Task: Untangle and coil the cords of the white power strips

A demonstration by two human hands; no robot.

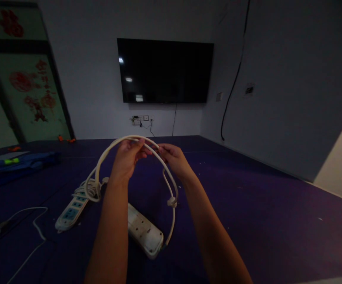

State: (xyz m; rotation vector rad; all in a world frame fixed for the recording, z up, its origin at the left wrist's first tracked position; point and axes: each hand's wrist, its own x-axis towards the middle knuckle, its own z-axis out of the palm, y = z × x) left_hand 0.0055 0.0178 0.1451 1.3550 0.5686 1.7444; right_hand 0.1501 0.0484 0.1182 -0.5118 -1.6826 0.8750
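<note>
Both my hands are raised over a dark purple floor, pinching the same white power cord [106, 156]. My left hand [128, 156] is closed on the cord near the top of its arc. My right hand [173, 157] is closed on it just to the right. The cord loops down on the right past a knot [171, 202] to a white power strip [144, 230] lying under my left forearm. On the left the cord drops to a bundled coil [90, 189] beside a second power strip [70, 211].
A dark wall-mounted screen [165, 71] hangs ahead above wall sockets [141, 119]. A black cable [233, 86] runs down the right wall. Blue fabric [14, 163] lies at far left. A thin white wire [35, 225] trails across the floor at lower left.
</note>
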